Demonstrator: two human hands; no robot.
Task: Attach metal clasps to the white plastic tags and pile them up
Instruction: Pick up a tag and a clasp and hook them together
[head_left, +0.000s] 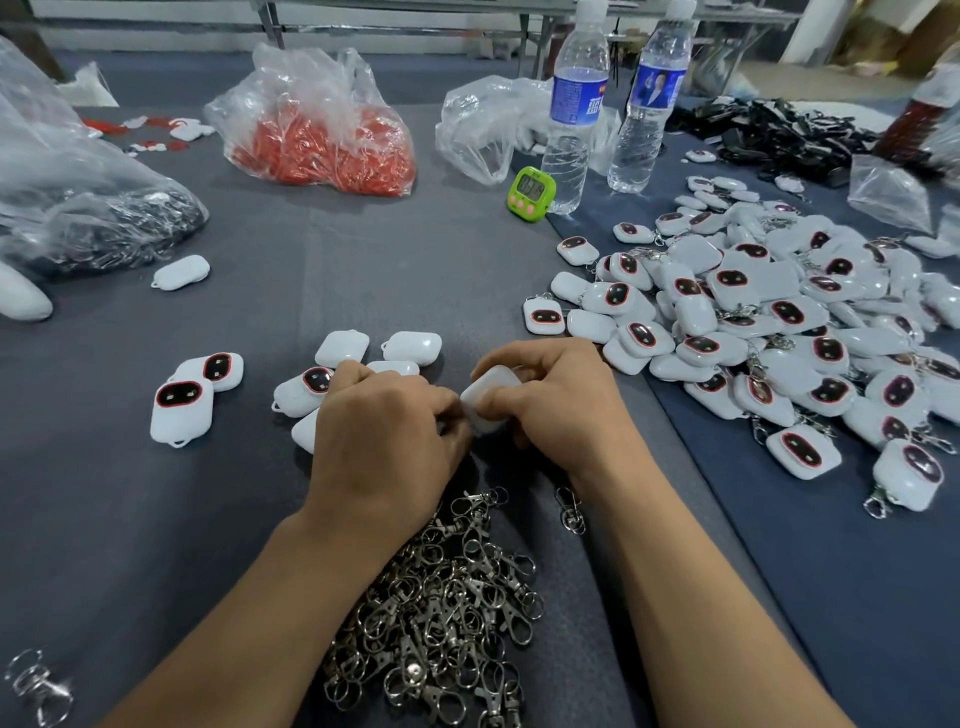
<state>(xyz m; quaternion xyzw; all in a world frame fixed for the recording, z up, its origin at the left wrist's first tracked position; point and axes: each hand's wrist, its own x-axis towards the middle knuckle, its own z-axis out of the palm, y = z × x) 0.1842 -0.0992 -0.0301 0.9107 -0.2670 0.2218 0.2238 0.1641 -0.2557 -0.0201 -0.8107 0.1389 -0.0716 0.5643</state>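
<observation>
Just below the frame's centre, a white tag (488, 402) sits pinched between the thumb and curled fingers of the right hand (563, 402). The left hand (384, 431) curls tight against the tag's left edge; what it pinches is hidden. The tag looks light, stiff and smooth, so it is likely best held by its flat faces, loop end exposed. Below lies the heap of metal clasps (447, 597), probably springy and prone to tangling. Bare tags (343, 348) sit upper left of the hands, and the finished pile (779, 332) is at right.
</observation>
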